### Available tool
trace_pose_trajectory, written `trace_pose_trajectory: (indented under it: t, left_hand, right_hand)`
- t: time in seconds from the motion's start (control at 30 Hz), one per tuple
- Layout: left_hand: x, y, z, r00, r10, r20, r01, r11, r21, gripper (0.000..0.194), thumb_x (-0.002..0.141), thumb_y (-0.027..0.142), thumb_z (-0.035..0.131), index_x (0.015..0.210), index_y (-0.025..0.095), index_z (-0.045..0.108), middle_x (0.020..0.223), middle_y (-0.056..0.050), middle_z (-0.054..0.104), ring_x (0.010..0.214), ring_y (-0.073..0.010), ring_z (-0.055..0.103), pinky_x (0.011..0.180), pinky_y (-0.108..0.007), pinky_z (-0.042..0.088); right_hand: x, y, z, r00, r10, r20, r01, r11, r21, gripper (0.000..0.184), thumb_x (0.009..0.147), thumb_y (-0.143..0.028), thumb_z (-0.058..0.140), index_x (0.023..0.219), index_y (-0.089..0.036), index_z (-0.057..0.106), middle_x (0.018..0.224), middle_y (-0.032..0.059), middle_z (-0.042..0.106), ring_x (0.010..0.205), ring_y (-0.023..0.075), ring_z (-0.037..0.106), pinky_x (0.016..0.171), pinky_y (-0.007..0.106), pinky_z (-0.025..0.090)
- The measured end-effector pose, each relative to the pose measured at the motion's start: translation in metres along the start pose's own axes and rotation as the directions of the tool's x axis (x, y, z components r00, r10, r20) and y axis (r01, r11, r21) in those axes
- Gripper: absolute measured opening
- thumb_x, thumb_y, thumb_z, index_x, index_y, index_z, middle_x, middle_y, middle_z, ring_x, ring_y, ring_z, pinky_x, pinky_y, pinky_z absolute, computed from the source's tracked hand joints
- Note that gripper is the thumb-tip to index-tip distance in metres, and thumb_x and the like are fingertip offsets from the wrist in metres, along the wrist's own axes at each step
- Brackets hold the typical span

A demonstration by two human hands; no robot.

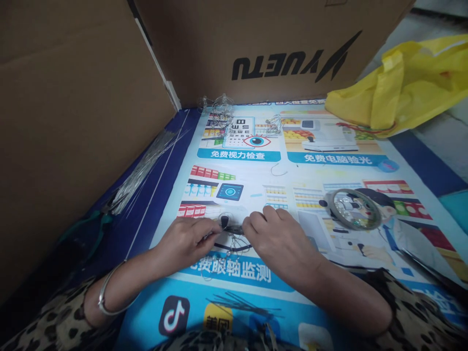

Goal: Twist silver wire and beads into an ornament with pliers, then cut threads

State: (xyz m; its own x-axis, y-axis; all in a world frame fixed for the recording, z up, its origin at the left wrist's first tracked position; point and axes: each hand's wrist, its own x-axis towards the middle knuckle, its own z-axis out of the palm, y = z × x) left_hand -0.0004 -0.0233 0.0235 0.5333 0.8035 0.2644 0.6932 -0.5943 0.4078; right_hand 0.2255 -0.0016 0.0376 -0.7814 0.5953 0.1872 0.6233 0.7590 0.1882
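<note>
At the middle of the poster, my left hand [190, 236] pinches one side of a small thin wire piece [232, 239] between thumb and fingers. My right hand [278, 239] is closed on the other side of it, fingers curled down. Fine loops and what look like clear beads hang below the fingers; the exact shape is too small to make out. Between my forearms, close to my body, lie several short dark wires [244, 303]. A single curved wire [280, 170] rests on the poster beyond my hands.
Tangled wire pieces [221, 114] stand at the back. Long straight wires [142, 168] and teal-handled pliers [95, 231] lie left. To the right sits a round dish [378, 224] of clear beads. A cardboard box [204, 44] walls the back and left; a yellow bag [413, 87] lies back right.
</note>
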Motion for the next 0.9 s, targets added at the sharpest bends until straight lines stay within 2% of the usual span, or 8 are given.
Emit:
trace_pose_trajectory:
  t: [0.27,0.47,0.7,0.9]
  left_hand:
    - [0.0001,0.0001,-0.0004,0.999,0.030,0.025,-0.031,0.999,0.038,0.011,0.085,0.016,0.049,0.090,0.018,0.058,0.069,0.002,0.064,0.059,-0.0106,0.061,0.056,-0.022,0.045]
    - [0.0013,0.0015,-0.0010,1.000,0.018,0.007,-0.018,1.000,0.016,0.011,0.084,0.016,0.049,0.089,0.018,0.059,0.068,0.002,0.064,0.057,-0.0092,0.059,0.054,-0.021,0.045]
    - [0.0019,0.0029,-0.0012,0.992,-0.109,-0.063,0.103,0.991,-0.090,0.010,0.081,0.015,0.054,0.087,0.017,0.062,0.059,0.005,0.058,0.047,-0.0054,0.047,0.046,-0.016,0.037]
    - [0.0016,0.0013,-0.0009,0.963,-0.269,0.008,0.264,0.940,-0.215,0.006,0.081,0.017,0.055,0.081,0.016,0.062,0.053,0.007,0.051,0.045,-0.0048,0.039,0.044,-0.015,0.033]
  right_hand:
    - [0.0002,-0.0011,-0.0005,1.000,0.006,-0.002,-0.006,1.000,0.011,0.009,0.076,-0.009,0.055,0.080,-0.016,0.057,0.072,0.0039,0.054,0.069,0.0197,0.045,0.056,0.031,0.022]
    - [-0.0005,-0.0006,0.0001,1.000,0.009,0.005,-0.009,1.000,-0.007,0.009,0.077,-0.009,0.055,0.082,-0.016,0.057,0.073,0.0043,0.054,0.069,0.0198,0.045,0.056,0.032,0.024]
    - [-0.0031,0.0012,0.0047,0.999,0.006,-0.033,-0.008,0.998,-0.060,0.012,0.078,-0.011,0.053,0.089,-0.015,0.057,0.076,0.0055,0.054,0.072,0.0200,0.044,0.061,0.033,0.025]
    - [-0.0052,0.0014,0.0041,0.999,0.009,-0.040,-0.012,0.998,-0.067,0.013,0.078,-0.011,0.053,0.090,-0.015,0.058,0.075,0.0056,0.053,0.071,0.0199,0.043,0.061,0.033,0.024]
